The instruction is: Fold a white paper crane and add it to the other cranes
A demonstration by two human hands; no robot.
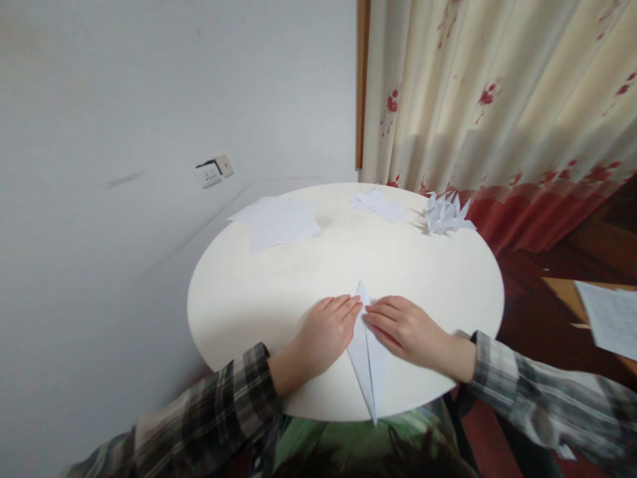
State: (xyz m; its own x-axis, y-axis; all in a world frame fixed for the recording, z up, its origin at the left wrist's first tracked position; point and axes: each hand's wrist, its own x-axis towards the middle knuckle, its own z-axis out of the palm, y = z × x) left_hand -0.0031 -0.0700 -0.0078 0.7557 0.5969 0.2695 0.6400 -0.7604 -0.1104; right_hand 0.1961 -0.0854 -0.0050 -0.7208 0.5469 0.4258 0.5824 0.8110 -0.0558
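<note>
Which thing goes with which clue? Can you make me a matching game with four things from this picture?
Things:
1. folded paper
2. curtain
3. socket
4. spiky papers

Clues:
A. on the wall
B. at the far right of the table
C. touched by the left hand and right hand
D. cream and red

Right pairs: 1-C, 2-D, 3-A, 4-B.

no legible text, faint rows of marks resembling writing on a pale sheet (pixel 611 322) at far right, too small and blurred to read, sheet lying on a wooden surface (pixel 561 292)
</note>
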